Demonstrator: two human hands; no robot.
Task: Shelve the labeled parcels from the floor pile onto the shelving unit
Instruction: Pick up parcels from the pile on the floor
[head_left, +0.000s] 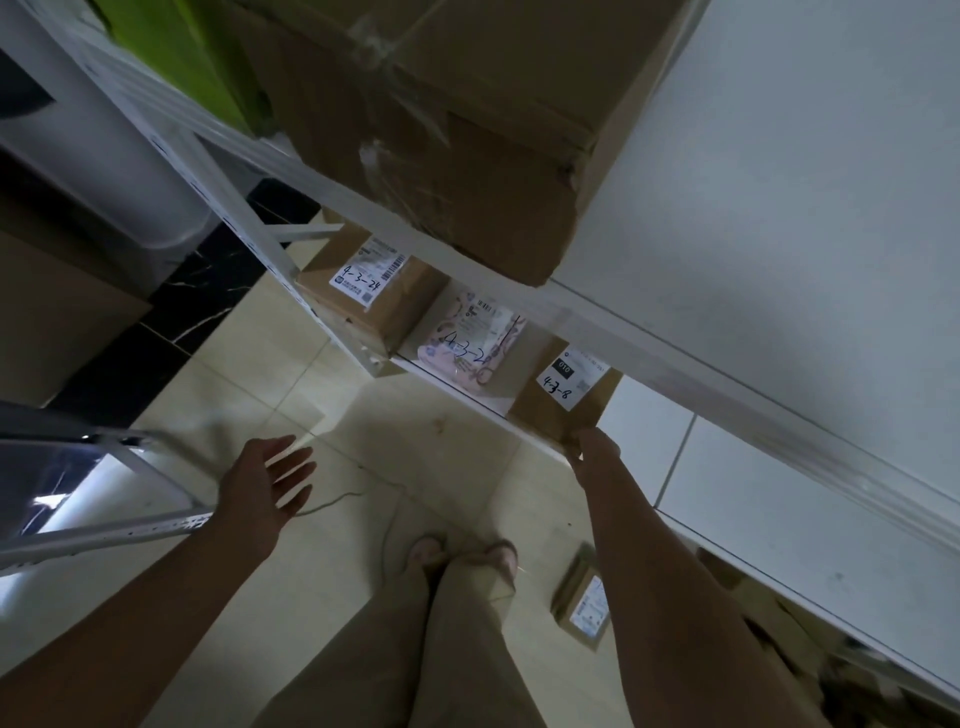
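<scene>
Right hand (597, 441) grips parcel 4-3-8 (566, 400) at the shelf (467, 387) edge; left hand (270, 483) released; two parcels shelved toward 10 o'clock, one floor parcel (584, 603) left

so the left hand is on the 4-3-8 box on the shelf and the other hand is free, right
Not quite: the head view shows the right hand on the 4-3-8 box on the shelf. The left hand is the free one, open over the floor.

Three labeled parcels (563, 395) sit on the white shelving unit (452, 384); one (582, 603) remains on the floor.
</scene>
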